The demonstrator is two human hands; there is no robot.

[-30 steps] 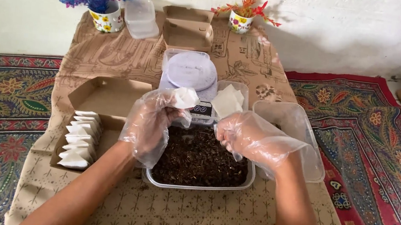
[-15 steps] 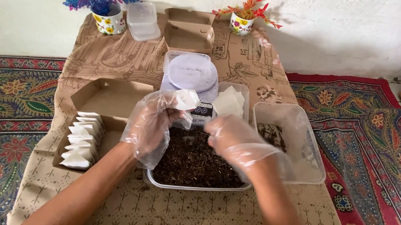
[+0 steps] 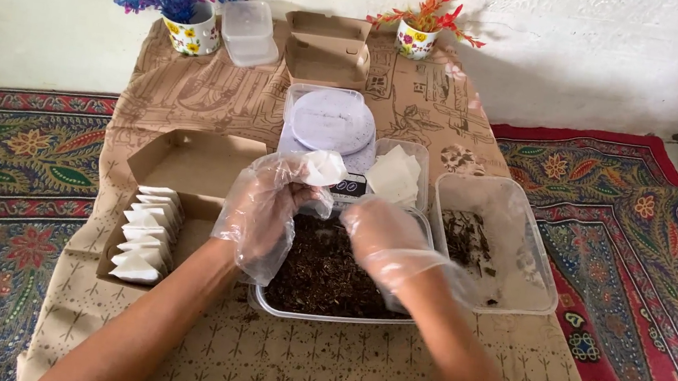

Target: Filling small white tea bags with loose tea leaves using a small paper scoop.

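Both hands wear thin clear plastic gloves. My left hand [image 3: 269, 204] holds a small white paper sachet [image 3: 320, 165] upright over a clear tub [image 3: 291, 308] filled with dark loose tea-like leaves. My right hand [image 3: 384, 238] is lowered into that tub on its right side, fingers curled among the dark leaves; whether it grips any cannot be made out. A stack of empty white sachets [image 3: 394, 174] lies in a small clear tray just behind the tub.
A brown cardboard box [image 3: 189, 161] at left holds a row of filled white sachets [image 3: 145, 232]. A clear tub [image 3: 516, 279] with a few leaves sits right. A kitchen scale [image 3: 328, 123], an open brown box [image 3: 327, 49], stacked lids [image 3: 248, 31] and two flower pots [image 3: 191, 33] stand behind.
My right hand has come left from the right-hand tub's edge and dipped down into the leaf-filled tub. My left hand keeps the sachet in place.
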